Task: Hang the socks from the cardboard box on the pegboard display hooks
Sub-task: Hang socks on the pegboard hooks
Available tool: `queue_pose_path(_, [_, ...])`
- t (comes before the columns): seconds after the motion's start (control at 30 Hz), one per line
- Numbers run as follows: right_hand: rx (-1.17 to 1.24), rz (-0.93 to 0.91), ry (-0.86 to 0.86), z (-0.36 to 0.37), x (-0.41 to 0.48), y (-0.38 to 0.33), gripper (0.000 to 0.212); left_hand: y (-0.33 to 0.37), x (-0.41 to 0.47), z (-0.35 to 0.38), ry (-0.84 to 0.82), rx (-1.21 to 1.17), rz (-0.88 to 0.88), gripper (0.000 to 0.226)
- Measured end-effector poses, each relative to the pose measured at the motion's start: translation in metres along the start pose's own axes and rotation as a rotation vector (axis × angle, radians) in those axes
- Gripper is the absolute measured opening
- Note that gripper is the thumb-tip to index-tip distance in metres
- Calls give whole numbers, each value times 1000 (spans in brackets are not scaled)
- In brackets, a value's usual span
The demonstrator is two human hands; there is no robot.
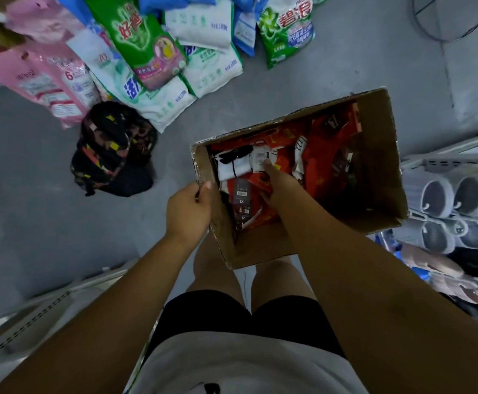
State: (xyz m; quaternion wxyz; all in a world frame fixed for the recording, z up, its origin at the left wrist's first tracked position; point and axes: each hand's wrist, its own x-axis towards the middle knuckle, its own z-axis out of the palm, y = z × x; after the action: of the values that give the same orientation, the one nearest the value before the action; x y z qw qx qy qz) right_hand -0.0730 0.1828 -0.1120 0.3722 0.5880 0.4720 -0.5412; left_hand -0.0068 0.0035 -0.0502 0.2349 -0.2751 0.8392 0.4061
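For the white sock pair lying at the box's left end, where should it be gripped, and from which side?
Probably pinch the black hanger end, coming from above: the white socks lie flat atop the red packs, and the cardboard box walls block sideways reach.

Dim grey floor (33, 172) — detergent bags (149, 52) heaped at its far edge, white metal shelving (457, 147) alongside.
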Motion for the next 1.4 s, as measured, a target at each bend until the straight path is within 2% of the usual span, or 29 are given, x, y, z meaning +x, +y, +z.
queue_pose_path(0.1, [48, -76, 91, -5, -2, 7, 56, 5, -2, -4, -32, -16, -15, 48])
queue_pose_path(0.2, [50, -157, 83, -23, -19, 23, 35, 10, -2, -9, -95, -21, -67, 46])
queue_pose_path(0.3, [57, -227, 21, -45, -52, 36, 24, 24, -12, -16, -140, 121, -133, 54])
queue_pose_path(0.37, [47, -255, -10, -59, -80, 44, 26, 39, -24, -23, -142, 163, -178, 59])
queue_pose_path(0.43, [78, -304, -45, -71, -104, 54, 39, 54, -35, -27, -186, 132, -267, 63])
queue_pose_path(0.53, [86, -389, -88, -84, -136, 71, 40, 76, -52, -31, -460, -80, -465, 73])
queue_pose_path(0.6, [103, -447, -130, -88, -157, 86, 32, 85, -63, -27, -673, -265, -499, 67])
queue_pose_path(0.67, [108, -513, -157, -90, -176, 102, 35, 90, -75, -19, -731, -470, -462, 51])
queue_pose_path(0.77, [142, -581, -121, -92, -193, 124, 45, 94, -88, -10, -638, -580, -353, 45])
queue_pose_path(0.93, [264, -666, -17, -104, -211, 160, 48, 99, -109, -12, -661, -468, -175, 29])
queue_pose_path(1.1, [491, -687, 98, -133, -227, 196, 26, 114, -129, -19, -638, -317, 18, 12])
queue_pose_path(1.2, [543, -744, 95, -160, -238, 218, 14, 126, -155, -18, -736, -223, 154, 16])
queue_pose_path(1.3, [539, -834, 134, -193, -247, 245, 20, 135, -191, -7, -858, -149, 261, 27])
queue_pose_path(1.4, [493, -918, 262, -228, -262, 278, 25, 141, -231, 11, -926, -98, 331, 34])
